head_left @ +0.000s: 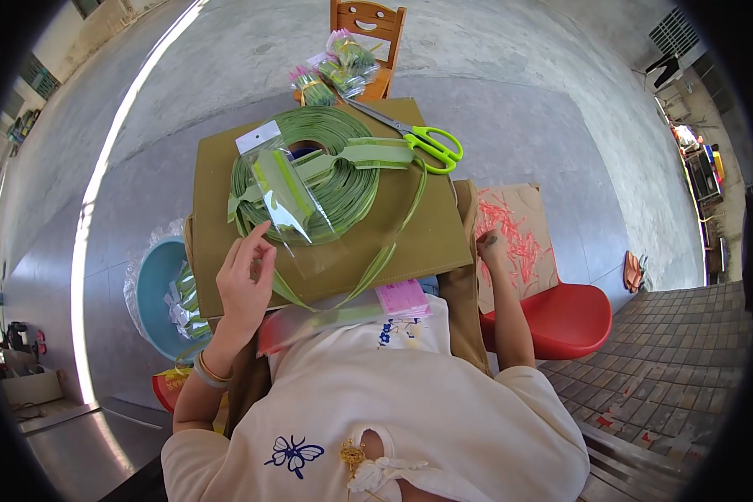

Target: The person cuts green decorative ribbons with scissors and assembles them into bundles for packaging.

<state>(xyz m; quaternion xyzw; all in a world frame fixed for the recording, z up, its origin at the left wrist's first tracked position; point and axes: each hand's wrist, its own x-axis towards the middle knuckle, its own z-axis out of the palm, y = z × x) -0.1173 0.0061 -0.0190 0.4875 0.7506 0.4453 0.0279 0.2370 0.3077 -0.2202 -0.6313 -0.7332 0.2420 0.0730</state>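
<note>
My left hand (249,272) is raised at the near left of the olive board (431,238), fingers apart and fingertips right at the edge of a clear plastic bag (286,188). This bag has a white header and green strips inside, and lies across a large roll of green ribbon (343,134). Loose ribbon ends trail off the roll to the board's near edge. Out to the right, my right hand (492,244) is curled closed beside thin red strips (514,243) on cardboard (537,207); what its fingers hold is hidden.
Green-handled scissors (435,151) lie at the board's far right corner. Behind stands a wooden chair (386,33) with wrapped bundles (343,63). A blue basin (155,289) sits left, a red seat (569,322) right. Pink cards (402,297) rest on my lap.
</note>
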